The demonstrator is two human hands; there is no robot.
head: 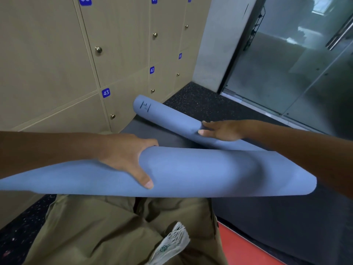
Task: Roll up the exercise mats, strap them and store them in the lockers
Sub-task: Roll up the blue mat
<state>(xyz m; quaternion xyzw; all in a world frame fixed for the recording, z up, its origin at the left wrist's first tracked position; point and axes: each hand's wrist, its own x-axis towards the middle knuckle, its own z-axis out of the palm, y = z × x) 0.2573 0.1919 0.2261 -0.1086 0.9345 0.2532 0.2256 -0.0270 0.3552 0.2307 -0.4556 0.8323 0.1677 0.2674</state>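
Blue exercise mat [191, 169]: left hand [126, 157] grips its curled near fold to hold the roll, right hand [219, 131] flat-fingered steadying its rolled far end [166, 115] beside lockers [57, 64].

The near blue mat [191, 169] runs off the left edge, so its full length is unseen. The left hand [126, 155] hides its fingers behind this mat; only the thumb shows. The right forearm covers the near end of the far rolled mat [166, 117]. Top locker number plates [85, 0] are cut off by the upper edge.
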